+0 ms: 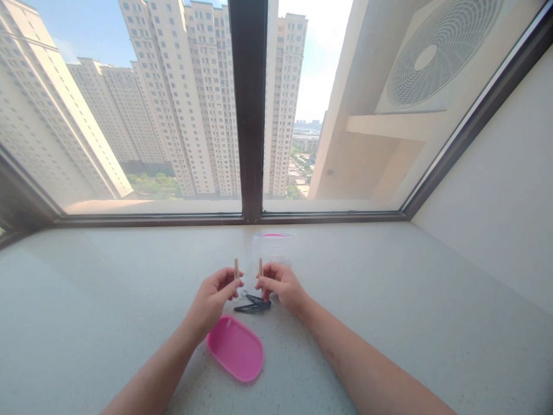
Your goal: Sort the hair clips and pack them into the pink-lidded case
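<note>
Clips (pixel 254 306) on sill (pixel 389 346), tray (pixel 237 351) in front, container (pixel 273 249) behind.

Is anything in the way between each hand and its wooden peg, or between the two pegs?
Nothing visible is. The left hand pinches the left peg, the right hand the right peg, with an open gap between pegs. The black clips lie lower in view.

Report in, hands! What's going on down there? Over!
Left hand: pinching wooden clothespin. Right hand: pinching second clothespin. Black hair clips lying close by; pink tray nearer the body.
</note>
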### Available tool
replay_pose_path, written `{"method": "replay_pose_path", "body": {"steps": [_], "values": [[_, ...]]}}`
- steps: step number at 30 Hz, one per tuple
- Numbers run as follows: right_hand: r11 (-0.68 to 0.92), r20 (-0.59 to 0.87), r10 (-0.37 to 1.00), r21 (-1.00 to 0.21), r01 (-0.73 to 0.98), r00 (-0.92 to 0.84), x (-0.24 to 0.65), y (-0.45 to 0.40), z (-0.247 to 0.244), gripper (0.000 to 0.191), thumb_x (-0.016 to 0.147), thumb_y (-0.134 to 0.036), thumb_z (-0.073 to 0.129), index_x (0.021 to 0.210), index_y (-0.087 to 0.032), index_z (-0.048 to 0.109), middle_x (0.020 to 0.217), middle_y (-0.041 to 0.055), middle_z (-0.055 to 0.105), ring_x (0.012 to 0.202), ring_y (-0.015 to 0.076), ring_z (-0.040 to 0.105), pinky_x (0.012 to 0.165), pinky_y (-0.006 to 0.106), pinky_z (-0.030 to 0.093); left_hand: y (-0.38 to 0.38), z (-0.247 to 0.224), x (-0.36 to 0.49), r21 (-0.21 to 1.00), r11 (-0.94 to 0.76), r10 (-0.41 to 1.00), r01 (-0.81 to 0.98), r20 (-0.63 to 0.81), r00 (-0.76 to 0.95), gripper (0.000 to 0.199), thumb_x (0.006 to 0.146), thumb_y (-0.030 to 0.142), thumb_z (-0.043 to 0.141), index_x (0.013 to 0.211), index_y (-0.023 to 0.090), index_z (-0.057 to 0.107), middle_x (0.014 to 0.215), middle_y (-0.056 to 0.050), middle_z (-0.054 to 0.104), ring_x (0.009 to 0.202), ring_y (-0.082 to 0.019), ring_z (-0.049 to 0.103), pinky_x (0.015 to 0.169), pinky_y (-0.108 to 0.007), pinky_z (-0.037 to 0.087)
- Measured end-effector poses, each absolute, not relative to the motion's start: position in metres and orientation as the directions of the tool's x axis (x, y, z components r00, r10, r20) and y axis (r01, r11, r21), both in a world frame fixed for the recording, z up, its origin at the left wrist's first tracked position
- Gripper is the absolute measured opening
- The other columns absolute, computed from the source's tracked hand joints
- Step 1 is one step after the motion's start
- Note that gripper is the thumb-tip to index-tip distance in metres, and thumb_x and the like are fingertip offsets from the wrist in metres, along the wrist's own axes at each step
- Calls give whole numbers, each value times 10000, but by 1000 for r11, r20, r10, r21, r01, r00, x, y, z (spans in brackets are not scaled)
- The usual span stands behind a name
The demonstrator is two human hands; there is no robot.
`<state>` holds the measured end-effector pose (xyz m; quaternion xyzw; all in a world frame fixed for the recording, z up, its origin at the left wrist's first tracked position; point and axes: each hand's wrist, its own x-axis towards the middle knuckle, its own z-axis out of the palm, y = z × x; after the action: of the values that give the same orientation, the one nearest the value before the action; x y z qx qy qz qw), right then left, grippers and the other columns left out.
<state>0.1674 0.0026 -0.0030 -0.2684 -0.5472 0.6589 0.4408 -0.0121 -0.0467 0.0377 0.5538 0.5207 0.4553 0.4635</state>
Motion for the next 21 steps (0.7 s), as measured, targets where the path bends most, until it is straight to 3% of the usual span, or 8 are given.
{"method": "replay_pose_path", "body": {"steps": [11, 21], "values": [[-53, 83, 888, -959, -279, -453, 167, 3, -6, 242, 755, -364, 629, 745, -124, 601, 620, 28, 647, 421, 99, 553, 381, 202, 439, -47, 36, -13, 981, -45, 999, 189, 43, 14, 304, 786, 363, 569, 982, 136, 618, 795, -42, 636, 633, -136, 518, 608, -260, 422], [-15, 105, 882, -968, -251, -459, 170, 2, -4, 198, 753, -318, 632, 822, -133, 606, 709, 35, 654, 485, 100, 562, 432, 215, 460, -45, 32, -12, 976, -69, 998, 207, 69, 7, 329, 793, 367, 570, 1027, 141, 615, 863, -68, 672, 670, -151, 551, 609, -266, 445]]}}
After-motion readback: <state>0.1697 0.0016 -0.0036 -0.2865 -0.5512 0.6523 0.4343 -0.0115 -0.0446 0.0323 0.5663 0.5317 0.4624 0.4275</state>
